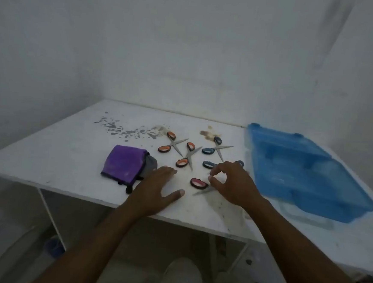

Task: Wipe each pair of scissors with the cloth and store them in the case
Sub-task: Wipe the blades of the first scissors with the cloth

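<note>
Left hand (158,183) lies flat, fingers spread, on the table (68,154) just beside the purple cloth (123,165). Right hand (233,180) curls loosely over the pink-handled scissors (198,183), grip or not, can't tell. The other scissors (187,156) lie just beyond, blue case (308,173) at the right

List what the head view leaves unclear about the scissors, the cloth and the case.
All in the head view:
Pink-handled scissors: second loop hidden under the right hand; whether the fingers grip, cannot tell.
Nearer blue-handled scissors: blades hidden behind that hand.
Blue case: blurred; latched or not, and contents, unreadable.
Cloth: grey corner partly covered by the left hand.
</note>
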